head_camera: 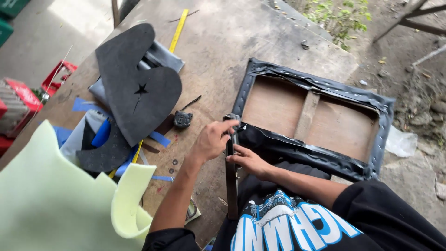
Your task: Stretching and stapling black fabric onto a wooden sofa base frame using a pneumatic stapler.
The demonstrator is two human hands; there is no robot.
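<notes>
An upturned wooden seat frame (pixel 306 114) lies on the table, with black vinyl (pixel 297 151) folded over its edges. My left hand (pixel 211 139) is closed around the top of a long dark tool (pixel 231 186) at the frame's near left corner. Just below it, my right hand (pixel 248 160) pinches the same tool with its fingers against the vinyl edge. The tool runs straight back toward my body, and its head is hidden behind my left fingers.
On the worn wooden table (pixel 218 46) lie a small black tape measure (pixel 182 120), a yellow ruler strip (pixel 178 30), a black cut-out sheet with a star hole (pixel 139 83), blue scraps (pixel 100 132) and pale green foam (pixel 55 200). Red crates (pixel 18 97) stand at the left.
</notes>
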